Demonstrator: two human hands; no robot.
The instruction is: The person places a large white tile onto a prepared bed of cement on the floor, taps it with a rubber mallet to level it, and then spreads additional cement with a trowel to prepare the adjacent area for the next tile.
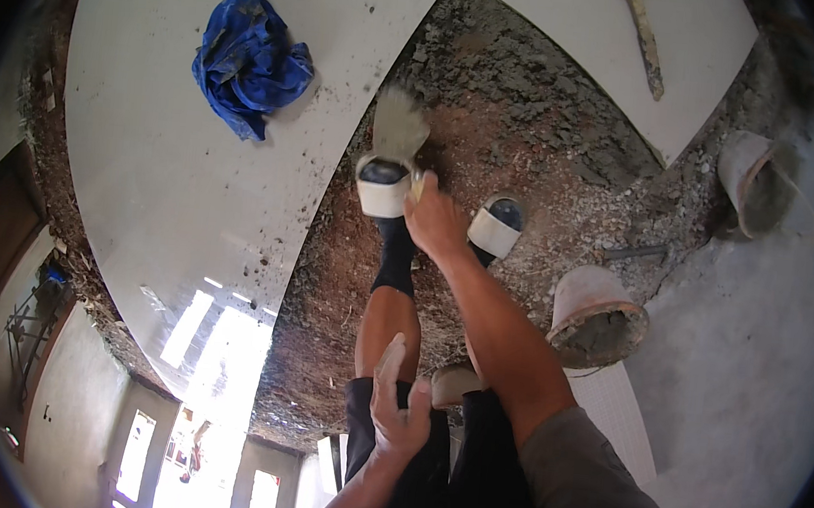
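My right hand (pixel 437 220) is closed round the handle of a trowel (pixel 401 128), beside my left foot. The trowel's blade looks grey and smeared by motion, over the dirt close to the edge of a large white tile (pixel 336 64). Past the blade, rough grey mortar (pixel 511 60) is spread on the brown earth (pixel 459 104). My left hand (pixel 400 408) is raised above my left knee, fingers stretched out, with nothing in it. Its skin has a pale, dusty coating.
A crumpled blue cloth (pixel 249 66) lies on the left tile. On another white tile (pixel 694 76) rests a mortar-crusted stick (pixel 646 43). Two dirty buckets (pixel 600 319) lie tipped at the right, near a small bar (pixel 637 252). My sandalled feet (pixel 496 228) stand on the earth.
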